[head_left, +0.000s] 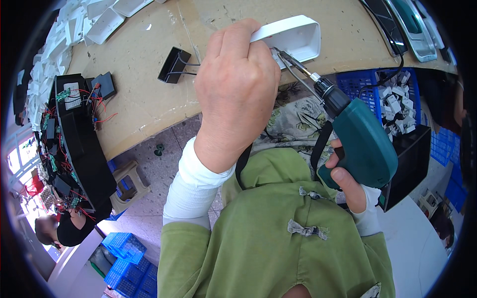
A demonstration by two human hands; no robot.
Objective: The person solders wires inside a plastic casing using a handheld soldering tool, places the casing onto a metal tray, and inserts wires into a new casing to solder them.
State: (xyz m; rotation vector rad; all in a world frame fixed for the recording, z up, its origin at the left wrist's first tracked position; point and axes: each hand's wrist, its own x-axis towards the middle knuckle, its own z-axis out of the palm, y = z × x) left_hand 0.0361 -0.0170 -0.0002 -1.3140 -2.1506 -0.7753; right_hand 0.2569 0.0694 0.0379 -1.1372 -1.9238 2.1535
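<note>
My left hand [238, 82] is closed around the near end of a white, open plastic housing [304, 39], which is tilted over the table edge. My right hand [346, 179] grips the handle of a dark-green power screwdriver [367, 141]. Its bit reaches into the housing beside my left fingers; the exact contact spot is hidden. A thin grey strip, perhaps a wire or metal piece, runs alongside the bit. Left of my left hand, a small black box [175, 65] lies on the table, its two dark wires leading under that hand.
White housings [106, 25] pile up at the far left. A black tray [82, 144] holds circuit boards, red wires and black boxes. On the right, a blue basket [355, 83] contains small white parts, with a black bin [410, 164] below. Another person [74, 226] is at lower left.
</note>
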